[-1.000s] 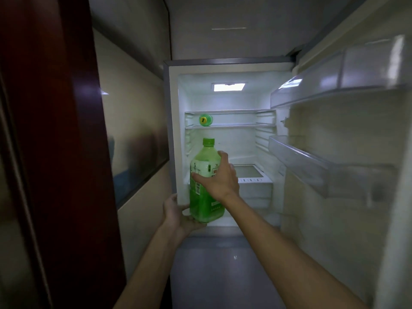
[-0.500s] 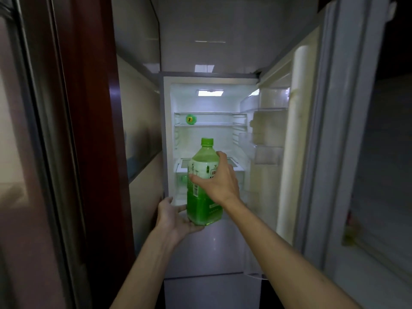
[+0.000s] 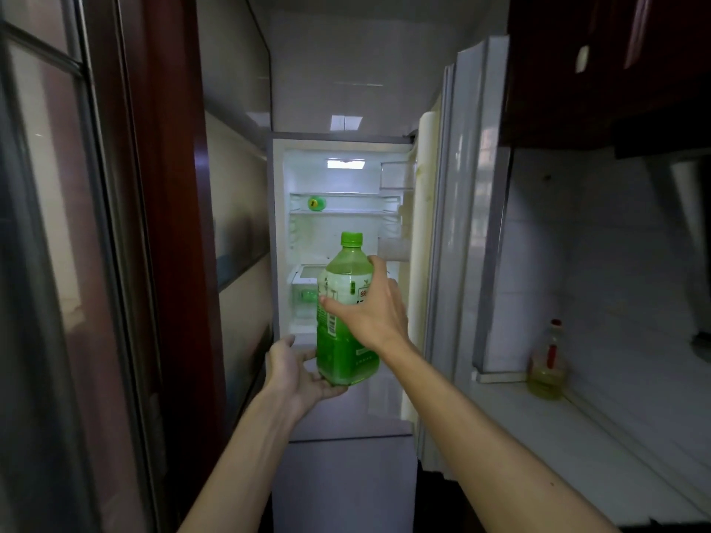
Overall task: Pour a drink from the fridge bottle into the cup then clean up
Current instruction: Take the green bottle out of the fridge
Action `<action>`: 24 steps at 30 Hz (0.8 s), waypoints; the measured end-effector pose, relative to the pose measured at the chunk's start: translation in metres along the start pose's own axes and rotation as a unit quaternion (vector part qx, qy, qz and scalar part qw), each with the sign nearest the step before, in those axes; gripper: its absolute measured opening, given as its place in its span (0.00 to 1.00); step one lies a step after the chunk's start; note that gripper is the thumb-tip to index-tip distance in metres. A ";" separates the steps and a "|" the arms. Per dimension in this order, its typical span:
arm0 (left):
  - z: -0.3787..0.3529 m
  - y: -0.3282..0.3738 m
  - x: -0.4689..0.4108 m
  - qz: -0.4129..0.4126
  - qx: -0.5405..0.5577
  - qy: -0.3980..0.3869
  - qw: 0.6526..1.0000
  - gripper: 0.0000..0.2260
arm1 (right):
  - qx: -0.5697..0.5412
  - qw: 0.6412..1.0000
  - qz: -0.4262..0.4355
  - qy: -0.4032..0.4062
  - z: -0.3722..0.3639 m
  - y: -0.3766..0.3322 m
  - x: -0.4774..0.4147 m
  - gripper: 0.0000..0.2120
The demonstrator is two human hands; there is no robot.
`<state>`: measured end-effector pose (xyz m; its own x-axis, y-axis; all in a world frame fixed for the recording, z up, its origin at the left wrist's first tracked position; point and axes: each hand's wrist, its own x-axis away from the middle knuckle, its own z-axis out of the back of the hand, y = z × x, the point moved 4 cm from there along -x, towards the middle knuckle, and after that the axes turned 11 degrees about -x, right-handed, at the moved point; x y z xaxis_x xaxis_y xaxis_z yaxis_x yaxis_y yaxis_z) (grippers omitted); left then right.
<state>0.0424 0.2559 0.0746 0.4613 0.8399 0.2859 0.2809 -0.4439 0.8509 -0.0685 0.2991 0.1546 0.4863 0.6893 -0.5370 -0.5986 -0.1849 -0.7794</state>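
A large green bottle [image 3: 343,302] with a green cap and a white label stands upright in the air in front of the open fridge [image 3: 338,178]. My right hand [image 3: 371,313] wraps around its middle from the right. My left hand [image 3: 296,373] cups its base from below. The bottle is filled with green drink up to its shoulder. Behind it the lit fridge compartment shows a small green object [image 3: 316,203] on the top shelf and another green bottle [image 3: 306,296] lying low down. No cup is in view.
The fridge door [image 3: 458,263] stands open to the right. Beside it runs a white counter [image 3: 600,448] with a yellow oil bottle [image 3: 548,363] at its back. Dark cabinets [image 3: 608,63] hang above. A dark red door frame [image 3: 169,225] is close on the left.
The bottle and both hands have come out and away from the fridge. The view has backed off and turned right, so the counter and oil bottle now show.
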 end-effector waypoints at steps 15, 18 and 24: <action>-0.050 -0.093 0.118 0.034 -0.023 -0.031 0.999 0.28 | 0.024 0.999 -0.006 0.044 0.105 -0.002 0.119 0.39; -0.070 -0.108 0.129 0.051 -0.033 -0.055 0.997 0.28 | 0.034 0.997 -0.013 0.066 0.136 -0.001 0.135 0.38; -0.123 -0.137 0.144 0.070 -0.068 -0.138 0.986 0.28 | 0.073 0.988 -0.033 0.134 0.203 0.003 0.162 0.38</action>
<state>-0.0330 0.4756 0.0530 0.7047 0.6480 0.2891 0.0921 -0.4875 0.8682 -0.1211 0.5522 0.1306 0.6668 0.4831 -0.5674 -0.6355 -0.0292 -0.7716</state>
